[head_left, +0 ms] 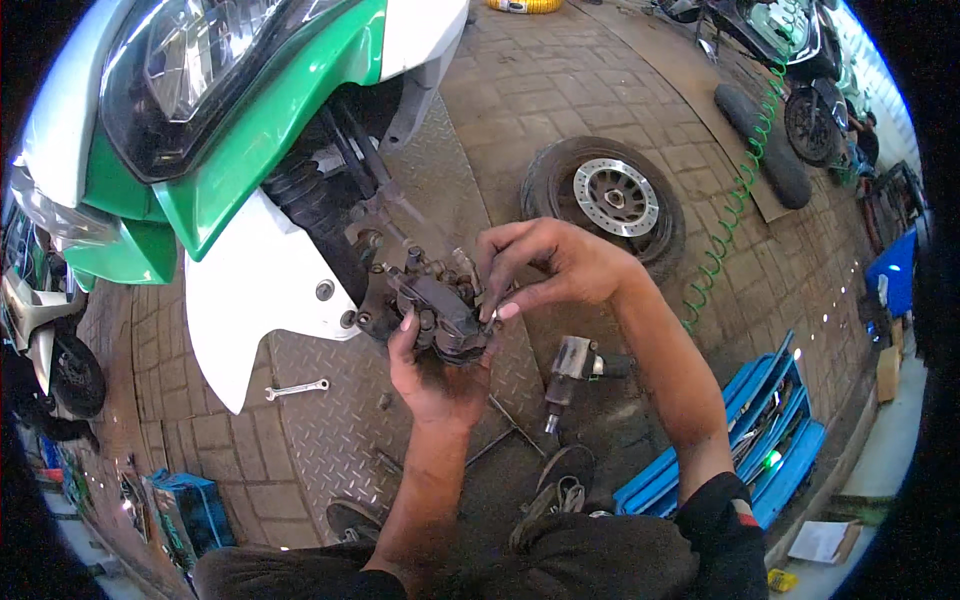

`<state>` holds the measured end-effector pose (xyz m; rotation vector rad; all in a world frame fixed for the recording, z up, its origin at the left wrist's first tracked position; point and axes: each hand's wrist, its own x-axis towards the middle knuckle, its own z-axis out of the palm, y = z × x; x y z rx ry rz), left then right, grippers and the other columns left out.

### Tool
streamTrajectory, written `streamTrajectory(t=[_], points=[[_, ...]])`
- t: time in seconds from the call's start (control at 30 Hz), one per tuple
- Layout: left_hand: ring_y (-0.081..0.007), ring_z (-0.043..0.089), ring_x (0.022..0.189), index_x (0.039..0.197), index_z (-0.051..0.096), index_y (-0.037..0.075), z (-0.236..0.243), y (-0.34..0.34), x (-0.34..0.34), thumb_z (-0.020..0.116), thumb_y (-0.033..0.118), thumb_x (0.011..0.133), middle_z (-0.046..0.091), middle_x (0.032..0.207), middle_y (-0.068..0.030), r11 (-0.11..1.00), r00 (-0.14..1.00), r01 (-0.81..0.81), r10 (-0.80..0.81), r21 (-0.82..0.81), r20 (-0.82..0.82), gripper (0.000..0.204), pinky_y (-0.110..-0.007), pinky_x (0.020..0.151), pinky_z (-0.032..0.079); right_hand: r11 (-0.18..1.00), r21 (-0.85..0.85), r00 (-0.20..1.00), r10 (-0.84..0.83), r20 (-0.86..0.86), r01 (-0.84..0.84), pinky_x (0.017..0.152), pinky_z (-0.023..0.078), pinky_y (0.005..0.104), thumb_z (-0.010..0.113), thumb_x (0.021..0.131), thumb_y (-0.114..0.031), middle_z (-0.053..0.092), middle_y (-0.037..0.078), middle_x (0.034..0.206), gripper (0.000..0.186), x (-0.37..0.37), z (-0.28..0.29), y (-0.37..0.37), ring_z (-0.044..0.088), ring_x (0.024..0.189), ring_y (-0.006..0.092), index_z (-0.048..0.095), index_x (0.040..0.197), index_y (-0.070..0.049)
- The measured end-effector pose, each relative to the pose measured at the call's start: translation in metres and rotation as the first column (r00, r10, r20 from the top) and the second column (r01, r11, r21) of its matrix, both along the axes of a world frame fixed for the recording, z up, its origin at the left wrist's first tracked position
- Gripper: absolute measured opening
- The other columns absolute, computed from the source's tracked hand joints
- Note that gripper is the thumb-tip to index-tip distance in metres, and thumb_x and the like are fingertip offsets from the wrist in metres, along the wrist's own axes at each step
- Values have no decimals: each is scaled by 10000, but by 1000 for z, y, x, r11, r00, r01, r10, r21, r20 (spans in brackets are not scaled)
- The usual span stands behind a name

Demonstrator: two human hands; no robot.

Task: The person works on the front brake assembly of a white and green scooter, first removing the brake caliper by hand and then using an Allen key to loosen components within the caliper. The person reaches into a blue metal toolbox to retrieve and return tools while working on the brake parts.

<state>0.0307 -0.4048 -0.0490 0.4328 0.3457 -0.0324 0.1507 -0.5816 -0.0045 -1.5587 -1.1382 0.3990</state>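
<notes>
A dark, dirty brake caliper (440, 305) is held beside the bare fork of a green and white motorcycle (275, 150). My left hand (440, 385) supports it from below, thumb on the near side and fingers wrapped behind. From the right, my right hand (560, 265) reaches to the caliper's right end, with thumb and index finger pinched together there. A small shiny bit shows at those fingertips, too small to name. The fork leg (365, 160) stands just beyond the caliper, with no wheel on it.
A wheel with a brake disc (615, 198) lies on the paving. An impact wrench (570, 375) sits near my right forearm, beside an open blue toolbox (770, 430). A spanner (297, 390) lies on the metal plate (340, 440). A green coiled hose (735, 215) hangs at right.
</notes>
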Motion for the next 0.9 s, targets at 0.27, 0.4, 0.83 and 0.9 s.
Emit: streamTrajectory(t=[0.27,0.4,0.83,0.9], points=[[-271,638,1108,1305,571,131,-7,4,1,620,406,879,661,1206,-69,996,997,14,-8,-88,70,510,-486,997,491,995,-101,992,27,126,-14,796,470,370,821,781,-137,640,72,882,194,3,13,4,619,882,233,770,951,-60],[-271,634,1078,1311,576,155,-4,-1,3,571,492,887,649,1217,-70,999,1000,11,-10,-43,18,541,-459,866,543,983,-119,966,-111,232,142,767,478,379,820,779,-150,628,87,877,201,-13,17,-3,623,865,267,768,959,-77],[-261,642,1070,1298,563,126,-6,-4,5,587,435,921,658,1177,-67,998,998,-55,56,-38,28,489,-458,933,509,906,-125,896,-364,256,404,794,523,406,821,807,-240,681,169,977,258,-43,-7,-17,667,926,352,732,958,-51],[-253,645,1030,1288,564,129,4,-15,6,569,488,937,654,1157,-60,988,989,-151,151,35,2,502,-441,876,527,885,-171,888,-388,247,434,766,516,411,801,828,-267,684,168,921,269,-43,-14,-23,665,890,354,725,947,-38]])
